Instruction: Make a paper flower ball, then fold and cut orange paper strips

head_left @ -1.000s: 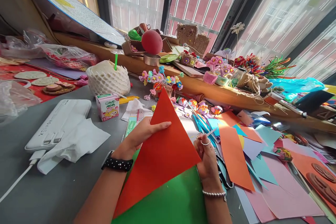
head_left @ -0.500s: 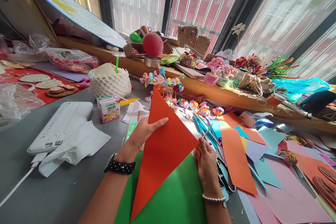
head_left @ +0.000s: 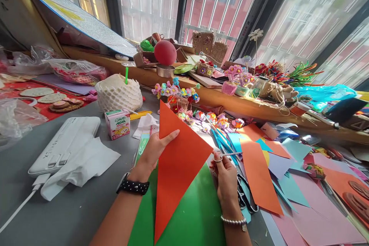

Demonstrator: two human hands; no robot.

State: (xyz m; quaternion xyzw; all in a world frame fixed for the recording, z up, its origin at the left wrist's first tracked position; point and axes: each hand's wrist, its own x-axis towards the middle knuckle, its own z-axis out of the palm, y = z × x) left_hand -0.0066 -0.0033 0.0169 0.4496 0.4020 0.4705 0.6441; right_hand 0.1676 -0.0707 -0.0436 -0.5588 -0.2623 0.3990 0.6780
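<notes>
My left hand [head_left: 154, 150] grips the left edge of a red paper triangle [head_left: 178, 169] and holds it up over a green sheet [head_left: 196, 215] on the grey table. My right hand [head_left: 226, 178] holds small silver scissors [head_left: 227, 155] with fingers through the loops, right at the triangle's right corner. The blades point right, away from the paper. A black dotted watch sits on my left wrist and a bead bracelet on my right.
Orange, blue, pink and lilac paper sheets [head_left: 259, 173] lie to the right, with black scissors [head_left: 245, 194] under them. To the left are a white power bank [head_left: 65, 144], tissue [head_left: 83, 161], a small drink carton [head_left: 117, 123] and a net-wrapped coconut [head_left: 118, 92]. Craft flowers crowd the wooden sill [head_left: 230, 102].
The red triangle has turned narrower and more upright and shifted left. My right hand has brought the small scissors down beside the triangle's right corner, blades now pointing right.
</notes>
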